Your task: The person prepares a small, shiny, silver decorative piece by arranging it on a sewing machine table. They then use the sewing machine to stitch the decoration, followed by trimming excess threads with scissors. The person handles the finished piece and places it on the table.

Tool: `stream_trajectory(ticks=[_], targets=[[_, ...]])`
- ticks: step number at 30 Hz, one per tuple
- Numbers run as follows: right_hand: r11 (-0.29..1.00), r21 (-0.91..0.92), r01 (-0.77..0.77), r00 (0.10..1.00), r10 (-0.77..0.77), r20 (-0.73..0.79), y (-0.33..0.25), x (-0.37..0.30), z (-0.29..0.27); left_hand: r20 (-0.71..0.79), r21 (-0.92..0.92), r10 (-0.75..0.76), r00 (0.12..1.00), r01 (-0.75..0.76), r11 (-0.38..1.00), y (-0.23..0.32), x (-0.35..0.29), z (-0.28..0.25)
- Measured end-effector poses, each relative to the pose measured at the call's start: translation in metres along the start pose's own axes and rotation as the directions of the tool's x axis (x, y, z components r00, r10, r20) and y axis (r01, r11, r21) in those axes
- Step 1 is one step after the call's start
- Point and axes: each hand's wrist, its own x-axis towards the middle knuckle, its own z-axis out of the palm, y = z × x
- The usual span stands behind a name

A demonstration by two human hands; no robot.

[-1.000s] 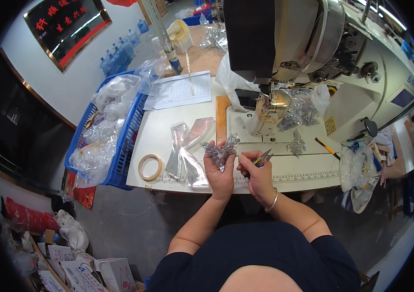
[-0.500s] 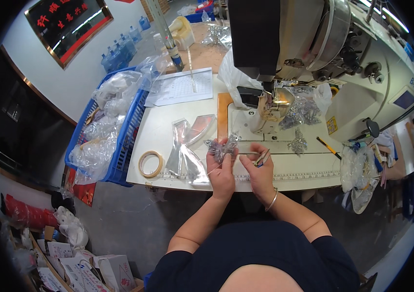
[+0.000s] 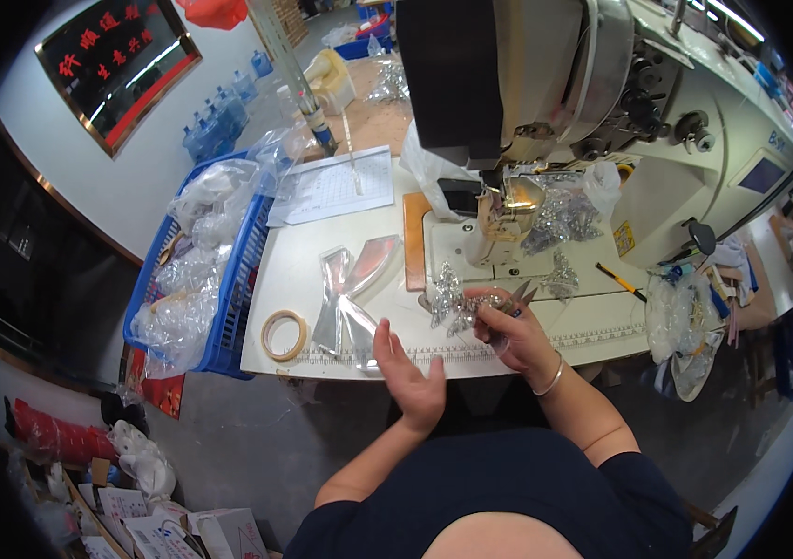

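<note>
My right hand [image 3: 519, 337] is closed at the table's front edge. It grips a silver, sparkly butterfly-like applique [image 3: 446, 296], and small scissors [image 3: 521, 297] are tucked in the same hand, their blades pointing up and right. To the left, my left hand [image 3: 412, 380] is held open and empty, fingers spread, just in front of the table. Beside it lie clear, curved plastic pieces with silvery edges [image 3: 345, 296]. A second sparkly applique [image 3: 560, 277] rests on the sewing machine bed, near a heap of similar silver appliques [image 3: 559, 222] in plastic.
The sewing machine head [image 3: 499, 93] hangs over the table. At left stand a tape roll [image 3: 284, 335] and a blue basket [image 3: 245, 279] of plastic-wrapped items. A paper sheet [image 3: 340, 186] lies behind. A yellow-black cutter [image 3: 620, 281] and plastic bags [image 3: 685, 321] are at right.
My left hand has let go of the applique and moved down and left, opening. The applique is now in my right hand alone, with the scissors. The whole view has shifted slightly.
</note>
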Motion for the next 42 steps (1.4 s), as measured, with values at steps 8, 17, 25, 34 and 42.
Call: stream_trajectory(ticks=[8,17,25,34,42], targets=[[0.932,-0.354,-0.082,0.989,0.120,0.088,-0.017,0.001,-0.013,0.572,-0.677,-0.357,0.738,0.671,0.303,0.000,0.027,0.011],[1.000,0.012,-0.024,0.970,0.026,-0.240,-0.021,-0.005,-0.040,0.571,-0.718,-0.420,0.706,0.677,0.161,0.001,0.027,0.026],[1.000,0.016,-0.021,0.970,0.024,-0.242,-0.016,-0.002,-0.045,0.591,-0.721,-0.425,0.686,0.685,0.103,0.001,0.028,0.023],[1.000,0.004,0.019,0.943,-0.017,-0.333,-0.017,-0.001,-0.046,0.583,-0.728,-0.442,0.681,0.680,0.088,-0.005,0.028,0.024],[0.561,-0.711,0.423,0.781,-0.624,-0.027,-0.029,0.004,-0.029,0.587,-0.637,-0.433,0.684,0.721,0.274,-0.006,0.026,0.028]])
